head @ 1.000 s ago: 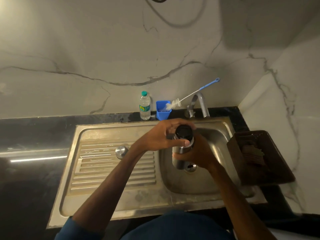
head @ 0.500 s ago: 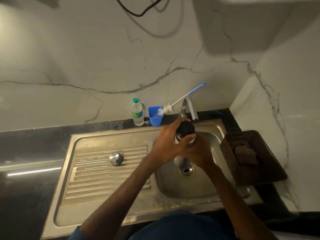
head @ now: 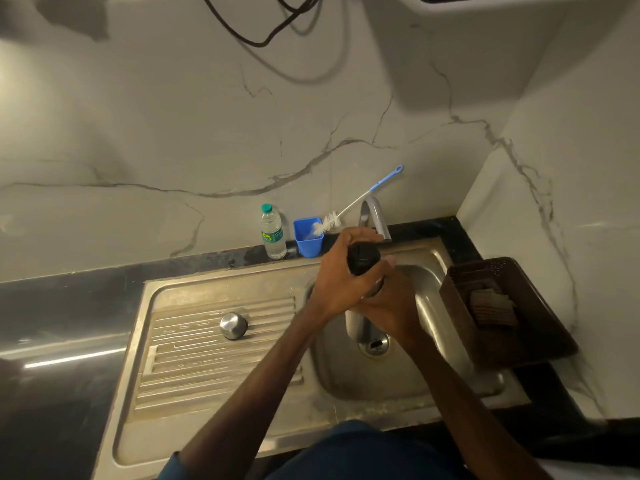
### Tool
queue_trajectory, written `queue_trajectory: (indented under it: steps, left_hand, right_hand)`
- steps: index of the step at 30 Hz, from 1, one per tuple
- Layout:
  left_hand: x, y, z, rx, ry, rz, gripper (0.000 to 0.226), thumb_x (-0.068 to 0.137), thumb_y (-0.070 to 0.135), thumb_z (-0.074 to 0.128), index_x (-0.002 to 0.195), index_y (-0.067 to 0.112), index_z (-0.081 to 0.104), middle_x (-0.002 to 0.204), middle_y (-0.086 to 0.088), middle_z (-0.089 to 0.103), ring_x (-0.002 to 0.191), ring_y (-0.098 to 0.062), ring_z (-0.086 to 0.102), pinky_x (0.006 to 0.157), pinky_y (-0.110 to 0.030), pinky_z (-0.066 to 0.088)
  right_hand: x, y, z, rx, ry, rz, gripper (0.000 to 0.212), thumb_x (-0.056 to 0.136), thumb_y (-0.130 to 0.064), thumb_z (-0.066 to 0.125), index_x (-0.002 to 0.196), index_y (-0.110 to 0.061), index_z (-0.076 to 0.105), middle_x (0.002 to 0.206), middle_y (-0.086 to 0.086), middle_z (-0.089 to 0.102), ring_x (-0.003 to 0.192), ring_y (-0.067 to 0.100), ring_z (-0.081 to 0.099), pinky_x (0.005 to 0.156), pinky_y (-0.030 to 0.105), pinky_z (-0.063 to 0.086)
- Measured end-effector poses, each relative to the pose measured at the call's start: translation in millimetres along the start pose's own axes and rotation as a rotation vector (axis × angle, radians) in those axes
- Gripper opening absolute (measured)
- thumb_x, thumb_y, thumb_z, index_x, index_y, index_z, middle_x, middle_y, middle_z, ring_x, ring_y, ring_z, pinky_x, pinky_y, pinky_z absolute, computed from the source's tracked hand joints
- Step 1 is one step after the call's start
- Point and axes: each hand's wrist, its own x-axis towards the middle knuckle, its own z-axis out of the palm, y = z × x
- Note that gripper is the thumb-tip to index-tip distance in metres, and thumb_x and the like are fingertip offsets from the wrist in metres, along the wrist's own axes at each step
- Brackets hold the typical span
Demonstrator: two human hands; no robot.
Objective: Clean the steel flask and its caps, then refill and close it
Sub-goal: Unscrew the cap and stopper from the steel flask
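Steel flask [head: 360, 326] held above the round drain of the sink [head: 434, 285], smooth cylindrical body clasped in the curled right hand [head: 393, 306]. Ridged black cap [head: 362, 259] on top, wrapped by the left hand [head: 334, 284]. To the left, domed polished steel cap [head: 233, 326] sitting alone on the ribbed drainboard [head: 207, 362]. At right, brown perforated plastic basket [head: 519, 341] on the glossy black table [head: 52, 306]. Further back, curved metal tap [head: 375, 220], square blue cup [head: 308, 239] with white-bristled bottle brush [head: 330, 223], clear plastic water bottle [head: 273, 233], veined marble wall [head: 173, 133].
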Motion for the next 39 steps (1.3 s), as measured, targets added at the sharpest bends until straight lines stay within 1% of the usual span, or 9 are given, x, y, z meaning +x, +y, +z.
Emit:
queue_trajectory:
  steps: [6, 10, 16, 19, 22, 27, 32, 35, 39]
  left_hand:
    - [-7, -8, -34, -0.112, -0.310, 0.046, 0.047, 0.100, 0.019, 0.066, 0.145, 0.022, 0.052, 0.136, 0.011, 0.062, 0.132, -0.007, 0.056, 0.104, -0.019, 0.048]
    - [-12, -3, -24, 0.058, -0.113, 0.049, 0.043, 0.090, 0.027, 0.081, 0.127, 0.018, 0.061, 0.114, 0.015, 0.066, 0.109, 0.012, 0.061, 0.088, -0.003, 0.046]
    - [-16, -6, -2, 0.138, 0.277, -0.012, 0.058, 0.065, 0.063, 0.087, 0.097, 0.036, 0.048, 0.092, 0.012, 0.061, 0.087, -0.007, 0.062, 0.071, -0.019, 0.054]
    - [-13, -7, -4, 0.083, 0.143, -0.035, 0.069, 0.070, 0.069, 0.080, 0.121, 0.035, 0.049, 0.119, 0.014, 0.059, 0.110, -0.005, 0.060, 0.086, -0.012, 0.049]
    - [-9, -4, -14, 0.029, -0.113, 0.072, 0.061, 0.087, 0.037, 0.080, 0.140, 0.028, 0.051, 0.133, 0.012, 0.060, 0.125, -0.008, 0.058, 0.102, -0.027, 0.053]
    - [-7, -7, -30, 0.004, -0.259, 0.118, 0.060, 0.093, 0.006, 0.074, 0.144, 0.026, 0.051, 0.140, 0.015, 0.058, 0.134, 0.001, 0.051, 0.102, -0.010, 0.043]
    - [-11, -3, -20, 0.103, -0.033, 0.062, 0.055, 0.078, 0.032, 0.091, 0.122, 0.026, 0.058, 0.113, 0.019, 0.064, 0.108, 0.011, 0.060, 0.087, -0.005, 0.048]
    - [-9, -3, -11, 0.130, 0.148, 0.008, 0.066, 0.064, 0.062, 0.088, 0.105, 0.025, 0.052, 0.097, 0.010, 0.062, 0.093, -0.007, 0.064, 0.078, -0.015, 0.055]
    - [-7, -4, -6, 0.135, 0.089, 0.048, 0.076, 0.070, 0.061, 0.084, 0.123, 0.019, 0.049, 0.114, 0.005, 0.059, 0.105, -0.007, 0.059, 0.086, -0.012, 0.050]
  right_hand:
    - [5, 15, -5, -0.099, 0.001, 0.010, 0.043, 0.068, -0.030, 0.093, 0.104, -0.027, 0.070, 0.094, -0.012, 0.072, 0.088, 0.009, 0.069, 0.085, 0.035, 0.059]
    - [3, 18, 3, -0.130, 0.053, -0.039, 0.044, 0.066, -0.038, 0.092, 0.100, -0.030, 0.065, 0.091, -0.019, 0.065, 0.081, 0.001, 0.063, 0.087, 0.033, 0.057]
    - [4, 19, 8, -0.111, 0.020, -0.038, 0.051, 0.070, -0.028, 0.095, 0.111, -0.013, 0.070, 0.103, 0.002, 0.074, 0.094, 0.019, 0.071, 0.092, 0.045, 0.057]
    - [6, 15, 8, -0.102, 0.015, -0.037, 0.050, 0.071, -0.027, 0.094, 0.112, -0.014, 0.068, 0.100, -0.005, 0.072, 0.092, 0.013, 0.069, 0.088, 0.040, 0.058]
    - [6, 13, -2, -0.027, -0.006, 0.013, 0.045, 0.068, -0.016, 0.094, 0.101, -0.025, 0.065, 0.088, -0.016, 0.066, 0.080, -0.001, 0.062, 0.075, 0.022, 0.053]
    - [7, 16, -4, -0.015, -0.015, -0.009, 0.046, 0.066, -0.025, 0.095, 0.104, -0.028, 0.071, 0.091, -0.011, 0.073, 0.086, 0.007, 0.070, 0.080, 0.032, 0.059]
    - [3, 14, -3, 0.029, 0.002, 0.013, 0.051, 0.064, -0.021, 0.097, 0.103, -0.032, 0.066, 0.093, -0.014, 0.070, 0.086, 0.003, 0.067, 0.079, 0.024, 0.055]
    - [5, 18, 2, 0.026, 0.006, 0.020, 0.050, 0.065, -0.019, 0.097, 0.096, -0.031, 0.060, 0.090, -0.012, 0.065, 0.082, 0.005, 0.063, 0.074, 0.021, 0.051]
    - [7, 19, 4, -0.040, 0.003, 0.071, 0.050, 0.067, -0.017, 0.095, 0.100, -0.023, 0.058, 0.089, -0.011, 0.061, 0.079, 0.002, 0.058, 0.074, 0.022, 0.050]
